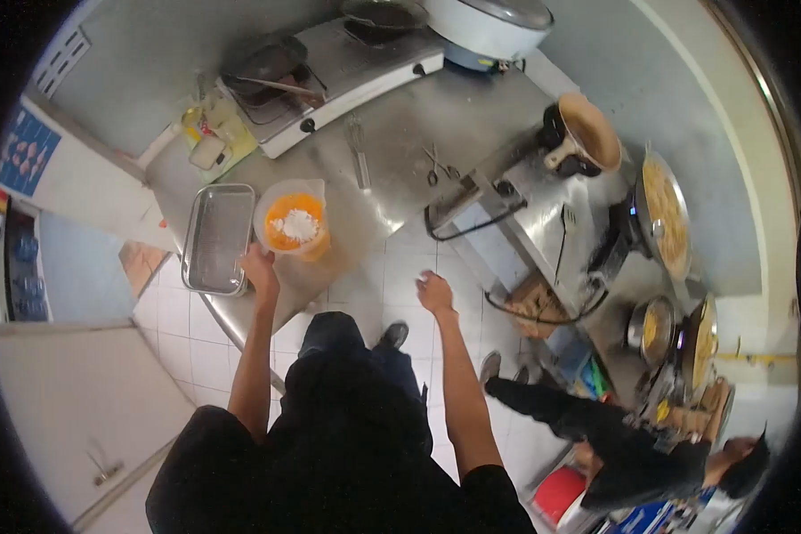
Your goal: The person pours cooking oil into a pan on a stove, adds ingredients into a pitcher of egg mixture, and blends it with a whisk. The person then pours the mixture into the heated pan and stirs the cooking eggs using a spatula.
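My left hand (259, 270) is closed around the handle of a translucent plastic jug (315, 188) at the corner of the steel table. Inside the jug is an orange mixture (281, 240), probably liquid, with a heap of white powder (297, 224) on top. Directly left of it lies a rectangular metal tray (218, 233). My right hand (434, 292) hangs in the air over the tiled floor, fingers curled in, with nothing visible in them. A whisk (359, 156) and a pair of scissors (436, 166) lie farther back on the table.
A gas stove (356, 80) with pans stands at the back, beside a white cooker (489, 34). On the right counter are a brown pot (589, 133) and a large pan of food (666, 214). Another person (632, 463) in dark clothes is at the lower right.
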Demonstrator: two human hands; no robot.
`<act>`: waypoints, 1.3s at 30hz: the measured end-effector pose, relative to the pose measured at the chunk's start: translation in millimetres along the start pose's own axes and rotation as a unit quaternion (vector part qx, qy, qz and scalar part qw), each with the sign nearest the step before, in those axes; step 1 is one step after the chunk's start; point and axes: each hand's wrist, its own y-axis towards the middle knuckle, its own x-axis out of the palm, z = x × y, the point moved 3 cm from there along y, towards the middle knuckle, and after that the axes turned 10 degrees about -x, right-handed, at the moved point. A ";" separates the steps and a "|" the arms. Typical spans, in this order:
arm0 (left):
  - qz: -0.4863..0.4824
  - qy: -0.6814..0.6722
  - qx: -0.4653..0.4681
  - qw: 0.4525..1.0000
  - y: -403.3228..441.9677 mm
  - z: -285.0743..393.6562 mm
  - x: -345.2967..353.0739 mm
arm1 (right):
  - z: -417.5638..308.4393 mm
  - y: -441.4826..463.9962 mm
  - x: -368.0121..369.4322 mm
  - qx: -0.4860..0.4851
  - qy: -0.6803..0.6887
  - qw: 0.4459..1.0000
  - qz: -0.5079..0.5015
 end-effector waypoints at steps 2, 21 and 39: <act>-0.008 -0.049 -0.045 0.998 3.1 4.2 5.1 | -51.2 63.3 -2.3 -0.085 0.036 0.995 0.030; -0.076 -0.027 -0.030 0.996 54.8 -12.2 90.7 | -63.0 231.2 -0.1 0.074 0.300 0.944 0.118; -0.039 0.077 0.104 0.991 66.0 -15.3 106.3 | -288.6 131.7 -149.2 -0.169 -0.072 0.979 0.091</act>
